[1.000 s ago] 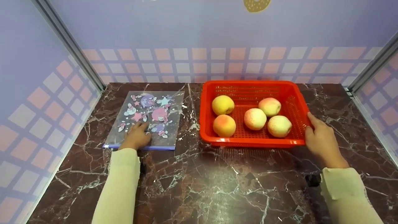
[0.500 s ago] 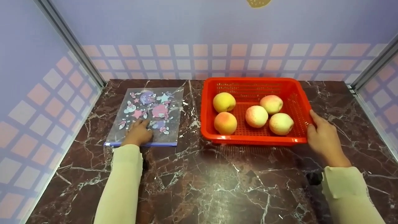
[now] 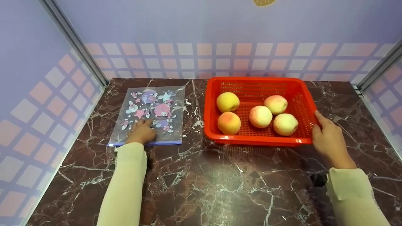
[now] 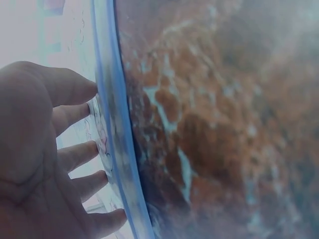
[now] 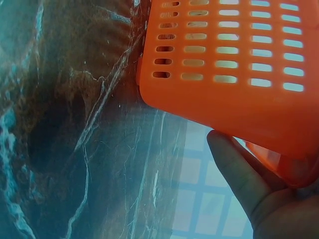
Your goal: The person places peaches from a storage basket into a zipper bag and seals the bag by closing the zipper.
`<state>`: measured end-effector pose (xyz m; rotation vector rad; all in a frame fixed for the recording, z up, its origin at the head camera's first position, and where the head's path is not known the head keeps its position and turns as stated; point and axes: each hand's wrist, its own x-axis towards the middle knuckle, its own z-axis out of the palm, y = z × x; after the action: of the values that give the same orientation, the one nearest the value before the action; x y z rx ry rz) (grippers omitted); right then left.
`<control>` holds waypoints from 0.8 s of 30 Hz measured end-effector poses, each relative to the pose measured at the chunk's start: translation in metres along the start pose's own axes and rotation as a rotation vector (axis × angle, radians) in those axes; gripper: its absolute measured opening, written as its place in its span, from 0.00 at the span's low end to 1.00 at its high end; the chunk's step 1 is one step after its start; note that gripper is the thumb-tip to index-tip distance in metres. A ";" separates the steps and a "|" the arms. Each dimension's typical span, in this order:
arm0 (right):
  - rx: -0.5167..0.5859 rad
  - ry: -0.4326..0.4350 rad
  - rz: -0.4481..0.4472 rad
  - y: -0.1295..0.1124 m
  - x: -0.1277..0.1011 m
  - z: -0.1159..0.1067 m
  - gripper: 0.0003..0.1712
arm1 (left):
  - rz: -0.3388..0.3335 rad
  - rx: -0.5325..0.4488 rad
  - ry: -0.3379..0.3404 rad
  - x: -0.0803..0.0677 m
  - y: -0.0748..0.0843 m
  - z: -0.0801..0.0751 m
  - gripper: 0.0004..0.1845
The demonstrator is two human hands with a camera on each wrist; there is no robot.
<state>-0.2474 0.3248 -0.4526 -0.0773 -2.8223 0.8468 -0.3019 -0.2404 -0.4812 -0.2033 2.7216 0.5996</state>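
A clear zip bag [image 3: 163, 110] with cartoon prints and a blue slider strip [image 4: 115, 109] lies flat on the left. My left hand [image 3: 143, 131] rests on its near part, fingers spread, fingertips at the film beside the strip in the left wrist view. On the right stands a red plastic basket [image 3: 257, 140]. Against its right side lies my right hand [image 3: 330, 142], index finger straight along the rim; the thumb [image 5: 234, 172] touches the outer wall, and its other fingers are mostly hidden. Several peaches [image 3: 260, 116] sit inside the basket, a yellow one [image 3: 228, 102] at far left.
A dark marbled tabletop [image 3: 201, 185] lies under everything. Patterned walls close it in at the back [image 3: 201, 59], left [image 3: 37, 119] and right. A strip of bare tabletop separates bag and basket.
The bag has turned slightly counterclockwise under my left hand, which shifts a little to the right with it. The head view has tilted down slightly. My right hand stays at the basket.
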 end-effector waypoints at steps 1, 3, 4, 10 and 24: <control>0.000 -0.002 0.003 0.000 0.000 0.000 0.31 | -0.003 0.000 -0.001 0.000 0.000 0.000 0.33; 0.002 -0.001 0.006 0.000 0.000 0.000 0.31 | -0.005 -0.001 0.001 0.000 0.001 0.000 0.34; 0.005 0.001 0.007 0.000 0.000 0.000 0.31 | -0.005 -0.001 0.002 0.000 0.002 0.000 0.34; 0.011 0.000 0.013 0.001 -0.001 0.001 0.31 | -0.019 0.007 -0.006 0.001 0.003 0.001 0.34; 0.011 0.021 0.000 0.001 -0.002 0.001 0.31 | -0.052 0.001 -0.008 -0.003 0.009 0.000 0.36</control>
<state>-0.2461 0.3249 -0.4548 -0.0843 -2.7981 0.8566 -0.3014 -0.2315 -0.4770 -0.2696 2.6997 0.5827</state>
